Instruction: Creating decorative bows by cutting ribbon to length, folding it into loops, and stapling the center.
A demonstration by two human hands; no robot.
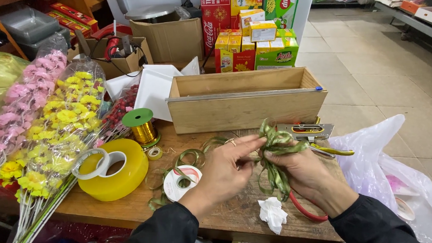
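Both of our hands meet over the near right part of the tabletop (220,210), closed on a green ribbon bow (275,144). Our right hand (305,173) grips the gathered middle of the bow from below, fingers clamped around it, while our left hand (226,172) pinches a loop from the left with fingertips together. The bow's loops fan upward and its tails hang down toward us, so its long axis runs far to near between the two hands. Just beyond it lies a stapler (307,130), and a wooden box (245,110) stands farther off. A yellow tape roll (115,173) sits well to the left.
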